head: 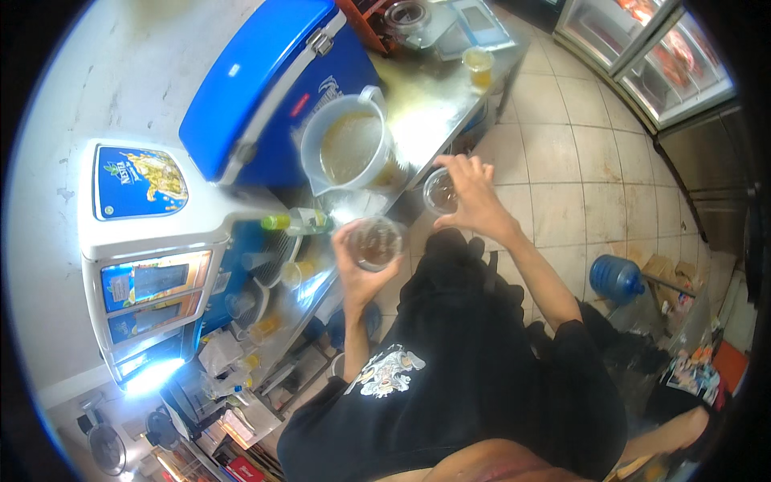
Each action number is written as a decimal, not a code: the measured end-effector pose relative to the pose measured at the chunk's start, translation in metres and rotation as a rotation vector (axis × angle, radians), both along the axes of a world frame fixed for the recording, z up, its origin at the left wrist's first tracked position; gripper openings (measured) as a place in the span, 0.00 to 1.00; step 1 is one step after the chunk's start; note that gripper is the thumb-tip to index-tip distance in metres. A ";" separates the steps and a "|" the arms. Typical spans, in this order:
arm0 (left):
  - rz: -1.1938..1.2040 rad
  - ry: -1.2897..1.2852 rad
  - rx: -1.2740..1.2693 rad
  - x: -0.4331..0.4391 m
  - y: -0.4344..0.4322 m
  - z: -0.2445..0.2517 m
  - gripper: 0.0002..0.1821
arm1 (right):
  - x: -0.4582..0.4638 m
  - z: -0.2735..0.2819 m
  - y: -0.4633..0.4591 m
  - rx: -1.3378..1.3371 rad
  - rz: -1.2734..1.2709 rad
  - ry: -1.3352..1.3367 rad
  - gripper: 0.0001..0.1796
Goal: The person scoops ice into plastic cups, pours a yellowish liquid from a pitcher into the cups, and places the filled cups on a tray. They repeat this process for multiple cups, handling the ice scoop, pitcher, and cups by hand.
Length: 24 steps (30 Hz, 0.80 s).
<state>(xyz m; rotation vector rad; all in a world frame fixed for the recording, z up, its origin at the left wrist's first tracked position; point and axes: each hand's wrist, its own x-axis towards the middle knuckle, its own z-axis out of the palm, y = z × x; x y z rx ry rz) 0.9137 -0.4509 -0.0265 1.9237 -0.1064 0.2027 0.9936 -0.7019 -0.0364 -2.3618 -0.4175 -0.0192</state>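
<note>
My left hand [362,271] is wrapped around a clear plastic cup [376,244], whose inside looks brownish. In my right hand [479,202], fingers and thumb curl around the rim of a round clear plastic piece [440,191]; whether it is a cup or a lid I cannot tell. Both hands are in front of the steel counter [424,123]. A large translucent pitcher [310,153] of yellowish liquid stands on it, beyond my left hand. Just left of that hand lies a clear bottle [304,221] with a green cap.
A blue cooler box [271,114] and a white Nestea drink dispenser [150,235] line the wall. Cups of yellow liquid [479,67] stand along the counter. A blue water jug [614,279] lies on the tiled floor, behind right. Another person's arm [668,434] shows at lower right.
</note>
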 end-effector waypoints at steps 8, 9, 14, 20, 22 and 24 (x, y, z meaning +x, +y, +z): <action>-0.028 0.019 -0.148 0.118 -0.129 -0.089 0.39 | 0.203 0.006 -0.078 0.038 -0.083 -0.270 0.60; 0.012 -0.008 -0.113 0.135 -0.141 -0.100 0.39 | 0.234 0.007 -0.079 0.035 -0.094 -0.303 0.60; 0.202 -0.069 0.068 0.200 -0.179 -0.133 0.37 | 0.367 0.000 -0.074 0.082 -0.086 -0.430 0.59; 0.473 -0.109 0.172 0.257 -0.188 -0.158 0.39 | 0.477 -0.040 -0.048 0.091 0.012 -0.445 0.62; 0.529 -0.131 0.163 0.266 -0.188 -0.164 0.39 | 0.495 -0.061 -0.043 0.101 -0.022 -0.425 0.58; 0.586 -0.119 0.222 0.270 -0.190 -0.169 0.39 | 0.510 -0.079 -0.035 0.088 -0.012 -0.294 0.55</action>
